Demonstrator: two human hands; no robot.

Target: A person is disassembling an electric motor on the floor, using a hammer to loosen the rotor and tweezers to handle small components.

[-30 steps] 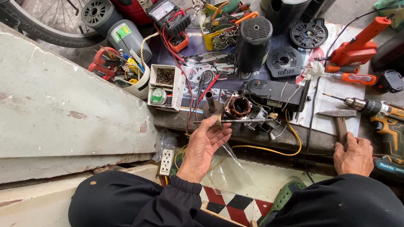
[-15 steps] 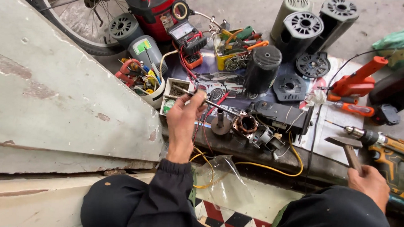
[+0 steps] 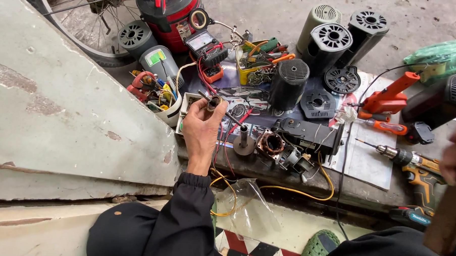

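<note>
Left hand [image 3: 202,129] raised palm-up ahead of a black sleeve, forearm nearly straight, fingertips [image 3: 216,106] pinched together above the palm. Right hand [image 3: 453,153] at the far edge of view, mostly cut off, fingers curled, grip unclear.

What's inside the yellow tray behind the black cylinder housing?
The yellow tray holds a jumble of hand tools with green and orange handles, plus dark metal bits. The black cylinder housing hides its right end, and the pile covers the bottom.
</note>
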